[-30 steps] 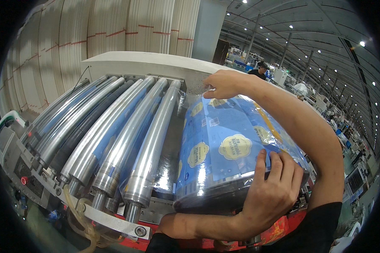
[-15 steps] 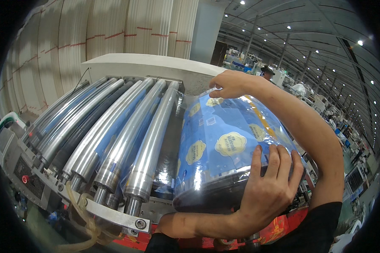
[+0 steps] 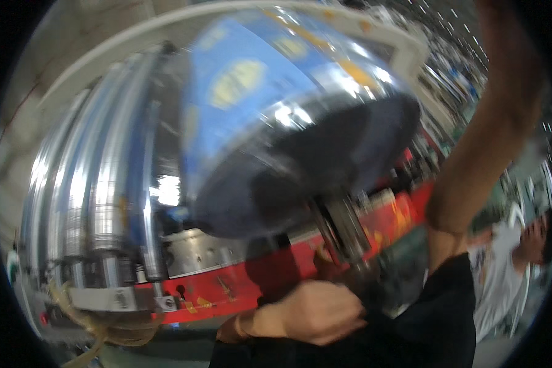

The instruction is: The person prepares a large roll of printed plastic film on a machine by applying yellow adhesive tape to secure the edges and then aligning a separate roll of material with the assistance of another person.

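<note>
A large roll of blue printed plastic film (image 3: 257, 73) with pale yellow patches fills the middle, its dark end face toward me. A metal shaft (image 3: 343, 227) sticks out from that end. My left hand (image 3: 316, 311) is below the shaft, close to my body and apart from the roll. Motion smears its fingers, which look curled, and I cannot make out anything in them. My right forearm (image 3: 487, 135) rises along the right side past the roll, and its hand lies beyond the upper edge of the view.
Several shiny metal rollers (image 3: 113, 184) stand side by side on the left, in a machine frame with a red beam (image 3: 221, 285) below. A yellowish hose (image 3: 104, 328) hangs at the lower left. A person in a white top (image 3: 503, 288) is at the right.
My left hand has come off the roll and dropped toward my body. My right hand has left the roll's top and gone up out of view. The view has swung and blurred.
</note>
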{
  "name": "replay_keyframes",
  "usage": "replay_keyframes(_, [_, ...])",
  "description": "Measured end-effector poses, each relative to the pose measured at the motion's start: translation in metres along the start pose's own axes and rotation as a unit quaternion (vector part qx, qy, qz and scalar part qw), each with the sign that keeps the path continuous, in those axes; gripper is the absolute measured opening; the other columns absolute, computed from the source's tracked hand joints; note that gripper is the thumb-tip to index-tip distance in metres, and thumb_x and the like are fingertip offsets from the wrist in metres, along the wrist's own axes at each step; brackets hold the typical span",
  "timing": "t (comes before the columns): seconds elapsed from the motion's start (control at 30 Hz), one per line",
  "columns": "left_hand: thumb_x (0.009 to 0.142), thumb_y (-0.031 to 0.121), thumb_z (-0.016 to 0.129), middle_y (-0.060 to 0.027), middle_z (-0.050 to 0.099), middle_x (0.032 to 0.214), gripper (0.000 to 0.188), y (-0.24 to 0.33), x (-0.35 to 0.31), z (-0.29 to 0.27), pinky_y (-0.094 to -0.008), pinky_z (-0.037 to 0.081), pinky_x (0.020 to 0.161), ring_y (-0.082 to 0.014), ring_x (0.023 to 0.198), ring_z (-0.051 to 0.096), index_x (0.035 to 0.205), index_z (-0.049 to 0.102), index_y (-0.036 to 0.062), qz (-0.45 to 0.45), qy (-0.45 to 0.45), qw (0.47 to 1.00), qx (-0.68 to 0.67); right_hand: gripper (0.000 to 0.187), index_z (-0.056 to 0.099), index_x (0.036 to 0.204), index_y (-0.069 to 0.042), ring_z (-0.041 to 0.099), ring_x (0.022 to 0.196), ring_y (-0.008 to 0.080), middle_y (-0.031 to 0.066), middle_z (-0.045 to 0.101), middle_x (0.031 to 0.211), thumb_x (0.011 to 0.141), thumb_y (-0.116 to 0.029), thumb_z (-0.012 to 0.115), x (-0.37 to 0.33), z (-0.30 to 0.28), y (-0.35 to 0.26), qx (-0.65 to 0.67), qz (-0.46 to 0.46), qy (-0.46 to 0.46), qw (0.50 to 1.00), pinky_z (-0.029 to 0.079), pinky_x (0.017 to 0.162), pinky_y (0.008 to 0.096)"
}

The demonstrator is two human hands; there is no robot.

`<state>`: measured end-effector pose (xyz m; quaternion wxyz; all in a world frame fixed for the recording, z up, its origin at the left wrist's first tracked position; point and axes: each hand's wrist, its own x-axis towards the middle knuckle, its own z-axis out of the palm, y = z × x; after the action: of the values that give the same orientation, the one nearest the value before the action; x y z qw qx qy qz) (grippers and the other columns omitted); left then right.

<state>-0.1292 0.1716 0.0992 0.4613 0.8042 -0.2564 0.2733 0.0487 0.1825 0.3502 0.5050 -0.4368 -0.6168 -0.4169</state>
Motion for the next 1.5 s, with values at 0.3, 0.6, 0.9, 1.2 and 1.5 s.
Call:
replay_keyframes(0.3, [0.082, 0.035, 0.063, -0.0162, 0.062, 0.085, 0.034, -0.079, -0.125, 0.067, -0.0419, 0.05, 0.066, -0.0341, 0.078, 0.062, 0.096, 0.06, 0.0038, -0.375, -0.101, 0.893, 0.226, 0.029, 0.051, 0.071, -0.009, 0.034, 0.046, 0.0062, -0.001, 0.044, 0.056, 0.094, -0.026, 0.044, -0.293, -0.14, -0.025, -0.078, 0.364, 0.291, 0.882, 0.025, 0.042, 0.0192])
replay_keyframes(0.6, [0.08, 0.03, 0.067, -0.0192, 0.063, 0.087, 0.033, -0.1, -0.142, 0.106, -0.0452, 0.049, 0.069, -0.0356, 0.078, 0.061, 0.098, 0.062, 0.003, -0.411, -0.066, 0.893, 0.168, 0.025, 0.064, 0.097, -0.009, 0.059, 0.082, 0.0243, 0.0076, 0.058, 0.097, 0.078, -0.025, 0.066, -0.554, -0.122, -0.053, -0.095, 0.35, -0.422, 0.831, 0.048, 0.069, 0.0353])
replay_keyframes(0.9, [0.08, 0.018, 0.065, -0.0191, 0.054, 0.115, 0.042, -0.127, -0.142, 0.146, -0.043, 0.045, 0.089, -0.0371, 0.105, 0.053, 0.117, 0.051, 0.0027, -0.389, 0.035, 0.895, 0.215, 0.033, 0.062, 0.097, -0.006, 0.058, 0.094, 0.0272, 0.0096, 0.056, 0.101, 0.067, -0.018, 0.068, -0.558, -0.106, -0.048, -0.064, 0.24, -0.582, 0.774, 0.042, 0.08, 0.0422])
replay_keyframes(1.2, [0.073, 0.02, 0.069, -0.0191, 0.061, 0.107, 0.038, -0.154, -0.114, 0.142, -0.0399, 0.047, 0.082, -0.0349, 0.1, 0.058, 0.106, 0.061, 0.0017, -0.462, -0.212, 0.86, 0.029, 0.036, 0.055, 0.108, 0.006, 0.055, 0.1, 0.0343, 0.0247, 0.054, 0.108, 0.073, -0.001, 0.054, -0.512, -0.115, -0.071, 0.31, 0.425, -0.628, 0.574, 0.046, 0.081, 0.0397])
replay_keyframes(1.5, [0.076, 0.009, 0.072, -0.0091, 0.062, 0.086, 0.021, -0.064, -0.115, 0.129, -0.0302, 0.047, 0.071, -0.0179, 0.079, 0.059, 0.089, 0.057, -0.0001, -0.357, 0.09, 0.927, -0.065, 0.057, 0.035, 0.14, -0.004, 0.038, 0.129, 0.022, 0.011, 0.039, 0.14, 0.095, -0.036, 0.049, -0.461, -0.148, -0.085, 0.456, 0.748, -0.227, 0.427, 0.033, 0.103, 0.037])
